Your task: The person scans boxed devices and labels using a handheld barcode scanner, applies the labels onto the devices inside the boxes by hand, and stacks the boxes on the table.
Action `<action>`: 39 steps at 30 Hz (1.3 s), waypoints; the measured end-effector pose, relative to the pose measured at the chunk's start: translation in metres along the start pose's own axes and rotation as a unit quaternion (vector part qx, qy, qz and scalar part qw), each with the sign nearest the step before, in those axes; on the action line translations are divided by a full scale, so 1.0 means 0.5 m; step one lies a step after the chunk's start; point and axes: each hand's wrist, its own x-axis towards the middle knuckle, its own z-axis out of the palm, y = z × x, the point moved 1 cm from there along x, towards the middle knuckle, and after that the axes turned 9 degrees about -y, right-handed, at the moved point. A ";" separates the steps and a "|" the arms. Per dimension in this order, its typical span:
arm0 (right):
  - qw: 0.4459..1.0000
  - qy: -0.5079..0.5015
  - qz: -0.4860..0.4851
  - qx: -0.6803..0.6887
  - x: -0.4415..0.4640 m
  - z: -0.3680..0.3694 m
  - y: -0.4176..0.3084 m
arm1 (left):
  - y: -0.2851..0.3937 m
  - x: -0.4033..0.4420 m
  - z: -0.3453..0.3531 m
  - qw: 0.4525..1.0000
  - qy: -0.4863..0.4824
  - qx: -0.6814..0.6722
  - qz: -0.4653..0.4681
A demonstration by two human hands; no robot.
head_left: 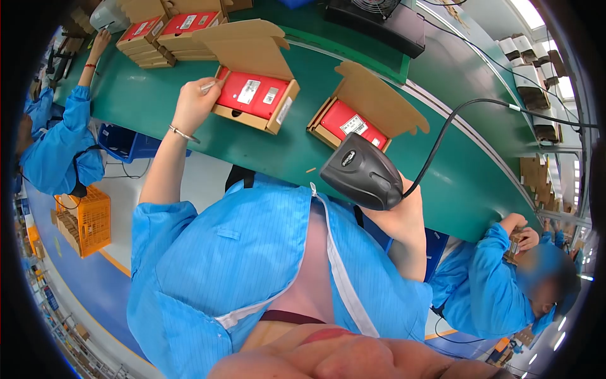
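Observation:
My right hand (pixel 404 211) is wrapped round a black barcode scanner (pixel 361 170), whose cable runs up to the right. Under the scanner's head lies an open cardboard box (pixel 323 129) with a red item (pixel 344 118) bearing a white label. My left hand (pixel 194 104) is closed at the left edge of another open box (pixel 268 123), pinching something small and pale. In that box sits a red item (pixel 237 86) with two labels. Both lids stand raised.
Stacked boxes (pixel 189 44) with red items stand at the upper left. A black device (pixel 379 25) with a fan sits at the back. One co-worker (pixel 60 142) is at the left, another (pixel 492 278) at the lower right. An orange crate (pixel 95 218) stands on the floor.

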 end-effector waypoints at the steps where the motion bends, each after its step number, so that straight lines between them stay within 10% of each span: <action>1: 1.000 0.002 -0.013 0.018 0.005 0.003 -0.010 | 0.009 -0.007 0.003 1.000 0.000 -0.001 -0.002; 22: 0.994 0.095 0.057 -0.027 -0.057 -0.071 0.014 | 0.229 0.006 0.207 0.961 -0.174 -0.208 0.056; 29: 0.984 0.044 0.073 -0.155 0.010 -0.108 0.009 | 0.202 -0.017 0.144 0.839 -0.293 -0.453 -0.073; 39: 0.976 0.016 0.112 -0.187 0.022 -0.111 0.015 | 0.211 -0.028 0.149 0.845 -0.299 -0.435 -0.083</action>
